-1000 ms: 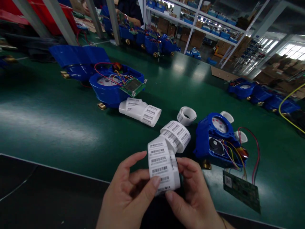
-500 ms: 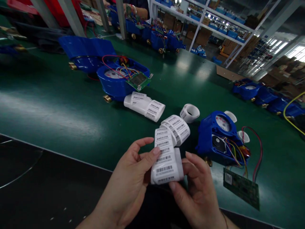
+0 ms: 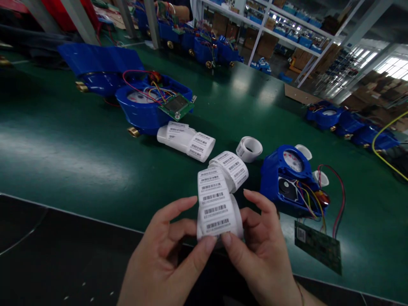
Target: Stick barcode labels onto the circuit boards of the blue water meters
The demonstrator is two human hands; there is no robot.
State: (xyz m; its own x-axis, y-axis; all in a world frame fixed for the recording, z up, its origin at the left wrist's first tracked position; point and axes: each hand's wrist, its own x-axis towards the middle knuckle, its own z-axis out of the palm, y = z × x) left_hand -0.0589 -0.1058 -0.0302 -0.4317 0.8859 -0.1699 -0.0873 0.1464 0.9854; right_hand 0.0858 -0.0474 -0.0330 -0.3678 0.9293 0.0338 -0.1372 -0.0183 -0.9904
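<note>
A white strip of barcode labels (image 3: 215, 199) curls between my hands at the bench's near edge. My left hand (image 3: 165, 255) is closed on its left side, with the thumb on the lower end. Opposite it, my right hand (image 3: 266, 246) grips the lower right edge, thumb tip close to the left one. The fingers behind the strip are partly hidden. Just beyond lies a coiled part of labels (image 3: 234, 168), which seems to run into the held strip. A smaller label roll (image 3: 249, 149) stands behind that, and a flattened label roll (image 3: 188, 140) lies to the left.
Right of my hands sits a blue water meter (image 3: 285, 178) with a wired circuit board (image 3: 318, 246). Another opened blue meter (image 3: 149, 106) stands at left on the green bench (image 3: 79, 161). More meters (image 3: 204, 49) line the back, near a person's arm (image 3: 180, 12).
My left thumb has slid down from the strip's middle to its lower end, beside the right thumb. The view has shifted slightly, so the bench items appear further left.
</note>
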